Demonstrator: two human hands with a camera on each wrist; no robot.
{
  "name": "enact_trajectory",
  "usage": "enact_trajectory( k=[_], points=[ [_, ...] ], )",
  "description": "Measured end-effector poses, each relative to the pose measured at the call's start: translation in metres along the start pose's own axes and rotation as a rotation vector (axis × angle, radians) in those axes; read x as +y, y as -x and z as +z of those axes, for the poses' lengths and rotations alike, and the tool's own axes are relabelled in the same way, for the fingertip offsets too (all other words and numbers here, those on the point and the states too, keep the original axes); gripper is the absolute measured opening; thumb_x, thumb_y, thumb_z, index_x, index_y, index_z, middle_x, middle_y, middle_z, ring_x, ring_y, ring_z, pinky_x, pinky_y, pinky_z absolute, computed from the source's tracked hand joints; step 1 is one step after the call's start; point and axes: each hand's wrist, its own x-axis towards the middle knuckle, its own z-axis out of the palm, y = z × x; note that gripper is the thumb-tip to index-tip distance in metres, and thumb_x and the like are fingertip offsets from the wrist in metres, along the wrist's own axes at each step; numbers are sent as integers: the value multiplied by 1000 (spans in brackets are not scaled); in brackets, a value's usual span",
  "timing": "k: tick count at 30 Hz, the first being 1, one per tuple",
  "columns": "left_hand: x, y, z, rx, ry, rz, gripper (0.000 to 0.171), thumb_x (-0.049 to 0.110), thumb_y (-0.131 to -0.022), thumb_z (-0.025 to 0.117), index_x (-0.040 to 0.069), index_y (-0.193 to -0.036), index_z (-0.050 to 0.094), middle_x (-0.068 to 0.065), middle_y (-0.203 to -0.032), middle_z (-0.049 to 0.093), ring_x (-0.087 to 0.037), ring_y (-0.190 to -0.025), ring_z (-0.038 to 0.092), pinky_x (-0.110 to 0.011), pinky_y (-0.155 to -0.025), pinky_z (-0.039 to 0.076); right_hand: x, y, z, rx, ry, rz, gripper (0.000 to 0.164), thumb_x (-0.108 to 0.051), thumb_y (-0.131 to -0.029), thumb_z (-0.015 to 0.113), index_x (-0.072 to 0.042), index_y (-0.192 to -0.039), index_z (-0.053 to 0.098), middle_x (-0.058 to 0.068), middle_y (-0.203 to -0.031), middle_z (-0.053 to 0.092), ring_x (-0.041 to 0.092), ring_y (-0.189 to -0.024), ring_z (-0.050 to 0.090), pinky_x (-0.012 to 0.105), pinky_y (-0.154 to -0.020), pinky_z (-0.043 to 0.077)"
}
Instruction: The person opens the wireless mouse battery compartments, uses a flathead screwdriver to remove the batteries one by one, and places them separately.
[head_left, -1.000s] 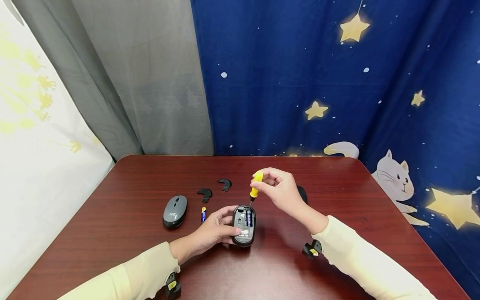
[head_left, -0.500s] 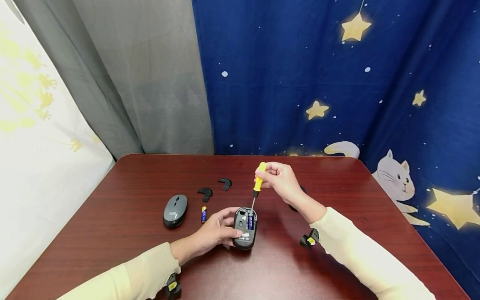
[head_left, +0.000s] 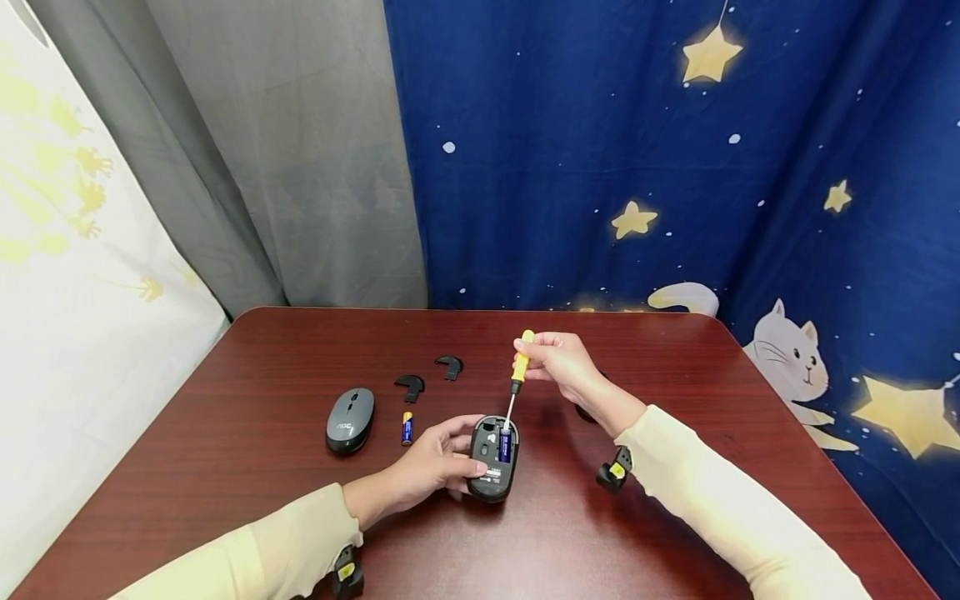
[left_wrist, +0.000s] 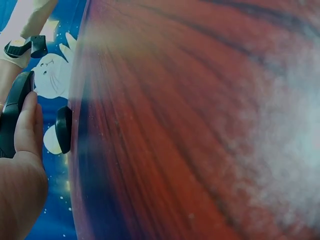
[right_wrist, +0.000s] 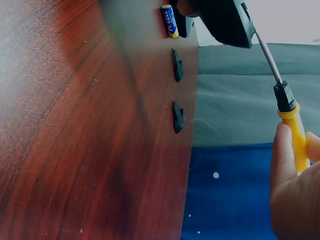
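In the head view my left hand (head_left: 437, 458) grips a black computer mouse (head_left: 487, 482), its underside turned up and its battery bay uncovered. A blue battery (head_left: 505, 447) sits in that bay. My right hand (head_left: 558, 360) pinches the yellow handle of a screwdriver (head_left: 522, 360), whose shaft slants down to the top end of the battery. The right wrist view shows the screwdriver's metal shaft (right_wrist: 268, 57) meeting the mouse (right_wrist: 225, 22); the exact contact of its tip is hidden. The left wrist view has the mouse (left_wrist: 15, 115) at its left edge.
Left of my hands stands a grey mouse (head_left: 350, 421). A loose battery (head_left: 407, 428) lies beside my left hand, with two black covers (head_left: 410, 387) farther back. Another dark mouse (left_wrist: 64, 130) is partly hidden behind my right wrist. Curtains hang beyond the table (head_left: 300, 342).
The screwdriver's handle has risen slightly and shifted right with my right hand, its tip staying at the battery's top end. The held mouse has moved a little right and toward me.
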Motion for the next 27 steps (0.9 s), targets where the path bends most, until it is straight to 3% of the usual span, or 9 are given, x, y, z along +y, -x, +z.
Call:
enact_trajectory(
  k=[8, 13, 17, 22, 27],
  points=[
    [0, 0, 1, 2, 6, -11, 70, -2, -84, 69, 2, -145, 36, -21, -118, 63, -24, -87, 68, -29, -58, 56, 4, -2, 1, 54, 19, 113, 23, -10, -91, 68, 11, -99, 62, 5, -69, 64, 12, -61, 65, 30, -67, 57],
    [0, 0, 2, 1, 18, -29, 71, -2, -83, 70, 4, -145, 36, -20, -119, 63, -24, -88, 68, -31, -58, 56, 6, 0, 1, 56, 36, 97, 22, -12, -91, 69, 9, -96, 63, 6, -71, 65, 13, -62, 65, 26, -62, 57],
    [0, 0, 1, -3, 15, -28, 71, -1, -83, 70, 4, -146, 36, -21, -121, 62, -25, -90, 68, -32, -61, 57, 3, 5, -2, 30, 28, -10, 22, -12, -91, 68, 8, -97, 64, 12, -78, 69, 15, -68, 68, 30, -67, 58],
    [3, -1, -1, 8, 24, -9, 71, -2, -85, 67, 4, -147, 33, -22, -124, 59, -28, -96, 67, -38, -72, 58, -6, 15, -4, -16, -26, -224, 22, -7, -92, 66, 11, -103, 61, 17, -87, 69, 25, -79, 70, 36, -70, 58],
    [5, -1, -2, 19, 39, 3, 70, -2, -86, 66, 5, -147, 33, -22, -127, 58, -30, -100, 66, -45, -78, 56, -12, 27, -4, -19, 4, -401, 20, -6, -90, 69, 9, -100, 62, 19, -87, 68, 30, -83, 70, 38, -71, 58]
  ],
)
